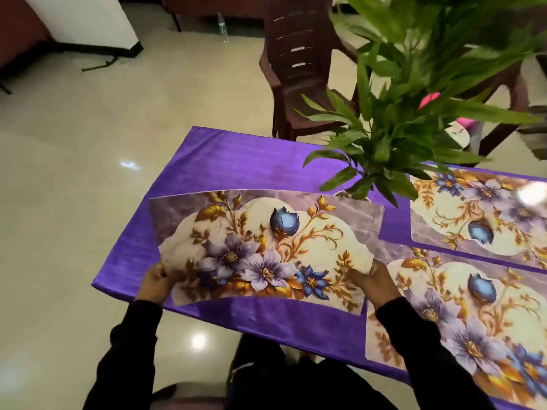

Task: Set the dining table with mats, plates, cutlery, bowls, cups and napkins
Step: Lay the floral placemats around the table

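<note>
A floral placemat [263, 247] with blue and lilac flowers lies over the left end of the table, which wears a purple cloth [236, 161]. My left hand [155, 284] grips the mat's near left edge. My right hand [374, 284] grips its near right edge. The near edge of the mat curves upward between my hands. A second floral mat [461, 321] lies flat to the right, close to me. A third mat [479, 214] lies across the table at the far right.
A green leafy plant [393, 119] stands in the table's middle, its leaves hanging over the mats. A dark brown plastic chair [299, 69] stands beyond the far edge. Glossy tiled floor [74, 173] lies to the left.
</note>
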